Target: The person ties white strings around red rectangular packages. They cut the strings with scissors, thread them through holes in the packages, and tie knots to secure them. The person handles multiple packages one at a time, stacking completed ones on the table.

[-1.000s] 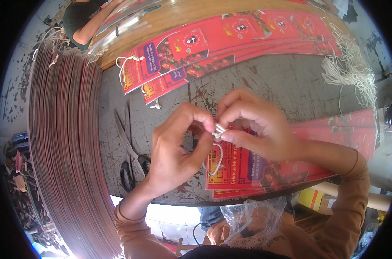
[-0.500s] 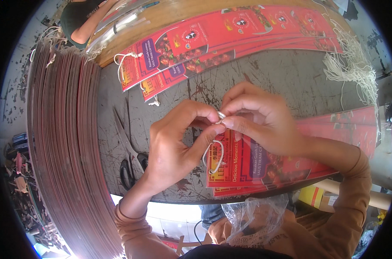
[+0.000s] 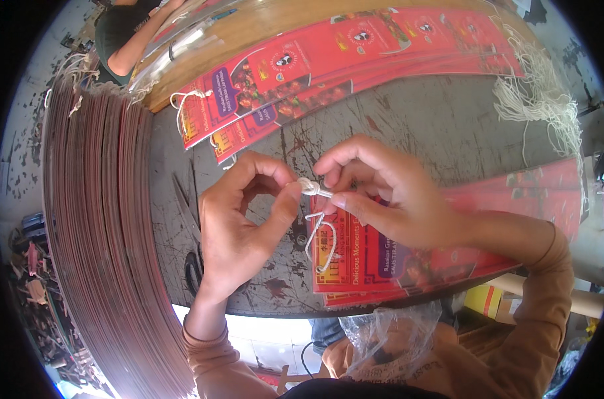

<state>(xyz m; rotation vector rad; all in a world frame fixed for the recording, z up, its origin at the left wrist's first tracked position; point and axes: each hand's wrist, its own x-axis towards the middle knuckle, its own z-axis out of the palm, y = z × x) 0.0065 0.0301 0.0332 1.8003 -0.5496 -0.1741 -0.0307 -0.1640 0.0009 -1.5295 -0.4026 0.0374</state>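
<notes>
White knotted cord (image 3: 308, 187) sits above the grey counter (image 3: 435, 126) between your left hand (image 3: 239, 219), thumb and finger pinching one end, and your right hand (image 3: 398, 203), pinching its strands; a white loop (image 3: 334, 245) lies across a red strip's (image 3: 362, 263) yellow end.

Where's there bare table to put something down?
The widest bare patch of grey tabletop lies between the far red strips and the right hand, bordered rightward by white strings. A smaller one sits between the long stack and the left hand, partly taken by scissors. It's crowded below the right hand, where the near red strips lie.
</notes>
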